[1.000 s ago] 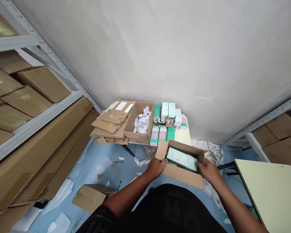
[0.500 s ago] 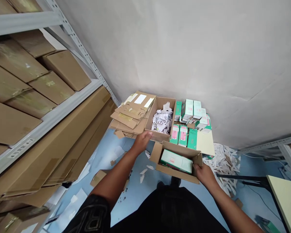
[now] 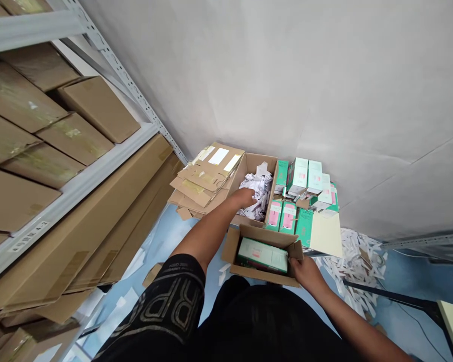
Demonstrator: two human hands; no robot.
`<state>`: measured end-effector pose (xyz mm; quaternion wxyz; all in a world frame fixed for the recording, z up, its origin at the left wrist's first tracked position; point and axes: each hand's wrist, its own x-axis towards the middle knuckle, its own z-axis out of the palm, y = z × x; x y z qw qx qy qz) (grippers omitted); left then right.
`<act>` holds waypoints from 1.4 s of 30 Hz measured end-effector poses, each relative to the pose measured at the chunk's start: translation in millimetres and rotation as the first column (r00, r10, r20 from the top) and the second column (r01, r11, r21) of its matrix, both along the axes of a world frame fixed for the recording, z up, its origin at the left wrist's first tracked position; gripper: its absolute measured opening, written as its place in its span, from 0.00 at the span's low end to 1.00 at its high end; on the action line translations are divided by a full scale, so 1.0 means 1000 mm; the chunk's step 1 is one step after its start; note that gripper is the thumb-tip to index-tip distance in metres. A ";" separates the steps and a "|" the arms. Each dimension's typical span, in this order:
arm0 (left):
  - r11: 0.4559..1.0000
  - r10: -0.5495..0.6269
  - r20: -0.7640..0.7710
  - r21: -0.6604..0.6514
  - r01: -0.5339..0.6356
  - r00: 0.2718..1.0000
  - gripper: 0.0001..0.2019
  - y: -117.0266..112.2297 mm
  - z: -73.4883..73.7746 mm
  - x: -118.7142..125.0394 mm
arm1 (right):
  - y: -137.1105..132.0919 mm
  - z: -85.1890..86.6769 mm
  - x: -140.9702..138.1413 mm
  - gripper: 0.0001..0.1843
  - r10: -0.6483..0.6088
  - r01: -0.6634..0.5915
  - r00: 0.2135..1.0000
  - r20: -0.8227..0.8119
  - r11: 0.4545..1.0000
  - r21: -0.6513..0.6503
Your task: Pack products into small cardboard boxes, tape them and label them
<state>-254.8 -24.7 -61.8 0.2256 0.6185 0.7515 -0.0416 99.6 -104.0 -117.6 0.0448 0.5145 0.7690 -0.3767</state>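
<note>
My left hand (image 3: 246, 197) reaches over the near rim of a cardboard box (image 3: 274, 198) full of torn white paper scraps (image 3: 262, 188). Its fingers are bent and closed onto the scraps, with the tips partly hidden. My right hand (image 3: 301, 267) grips the right end of a smaller open carton (image 3: 268, 279), holding it in front of my body. Inside that carton lies one green-and-white box (image 3: 264, 255) on its side, with some room around it.
Flattened cartons (image 3: 211, 173) are piled left of the scrap box. Several green boxes (image 3: 300, 173) stand to its right on a pale tabletop (image 3: 330, 231). Shelving (image 3: 113, 156) with taped cartons rises at left. Shredded paper (image 3: 362, 261) covers the blue floor at right.
My left hand has moved from the near rim of the scrap box forward into the paper. The carton in my right hand has shifted slightly left and closer to me.
</note>
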 end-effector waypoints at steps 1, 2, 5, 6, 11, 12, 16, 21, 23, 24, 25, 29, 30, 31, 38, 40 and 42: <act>0.999 -0.014 0.000 -0.035 0.014 1.000 0.24 0.008 -0.004 0.002 | 0.001 0.000 -0.001 0.17 0.001 -0.001 1.000 0.000 1.000 0.001; 0.997 -0.031 0.002 -0.070 0.031 1.000 0.26 0.017 -0.008 0.005 | 0.001 -0.001 -0.003 0.17 0.002 -0.002 1.000 -0.001 1.000 0.002; 0.984 -0.091 0.010 -0.153 0.091 0.996 0.28 0.042 -0.021 0.014 | -0.003 -0.003 -0.012 0.16 -0.024 0.024 1.000 0.020 1.000 -0.001; 0.978 -0.114 0.013 -0.173 0.114 0.993 0.27 0.050 -0.026 0.017 | -0.006 -0.003 -0.016 0.15 -0.038 0.038 0.999 0.032 0.999 0.002; 0.954 -0.209 0.010 -0.219 0.206 0.978 0.21 0.077 -0.043 0.021 | -0.031 -0.006 -0.041 0.14 -0.172 0.172 0.984 0.046 0.985 0.018; 0.954 -0.218 0.006 -0.211 0.214 0.976 0.20 0.079 -0.043 0.019 | -0.036 -0.006 -0.045 0.14 -0.201 0.201 0.978 0.049 0.979 0.018; 0.968 -0.221 -0.013 -0.126 0.218 0.975 0.20 0.077 -0.018 -0.004 | -0.048 -0.006 -0.059 0.15 -0.266 0.264 0.958 0.106 0.964 0.034; 0.969 -0.232 -0.002 0.085 0.231 0.973 0.17 0.030 0.053 -0.048 | -0.048 0.001 -0.073 0.17 -0.250 0.243 0.957 0.147 0.968 0.063; 0.922 -0.331 0.152 0.261 0.285 0.931 0.15 -0.008 0.076 -0.056 | -0.047 0.004 -0.079 0.17 -0.246 0.237 0.959 0.143 0.968 0.078; 0.898 -0.401 0.241 0.296 0.327 0.884 0.15 -0.030 0.082 -0.057 | -0.047 0.005 -0.082 0.17 -0.249 0.239 0.958 0.142 0.967 0.083; 0.866 -0.483 0.320 0.307 0.393 0.815 0.14 -0.051 0.085 -0.054 | -0.048 0.006 -0.085 0.17 -0.253 0.243 0.957 0.142 0.966 0.085; 0.792 -0.601 0.445 0.219 0.570 0.664 0.10 -0.113 0.062 -0.031 | -0.052 0.011 -0.093 0.17 -0.279 0.269 0.949 0.146 0.959 0.085; 0.787 -0.602 0.453 0.194 0.586 0.658 0.09 -0.121 0.053 -0.025 | -0.055 0.013 -0.094 0.17 -0.290 0.279 0.946 0.145 0.956 0.090; 0.786 -0.599 0.454 0.174 0.593 0.660 0.09 -0.125 0.045 -0.020 | -0.057 0.015 -0.094 0.16 -0.302 0.291 0.942 0.146 0.952 0.096; 0.779 -0.627 0.451 0.347 0.522 0.635 0.19 -0.122 0.050 -0.012 | -0.076 0.032 -0.071 0.18 -0.396 0.389 0.910 0.123 0.918 0.080; 0.802 -0.576 0.418 0.453 0.388 0.702 0.19 -0.120 0.058 -0.008 | -0.080 0.036 -0.051 0.17 -0.438 0.433 0.894 0.091 0.899 0.067; 0.823 -0.478 0.399 0.514 0.240 0.782 0.20 -0.119 0.059 0.004 | -0.084 0.040 -0.026 0.16 -0.475 0.471 0.878 0.057 0.880 0.064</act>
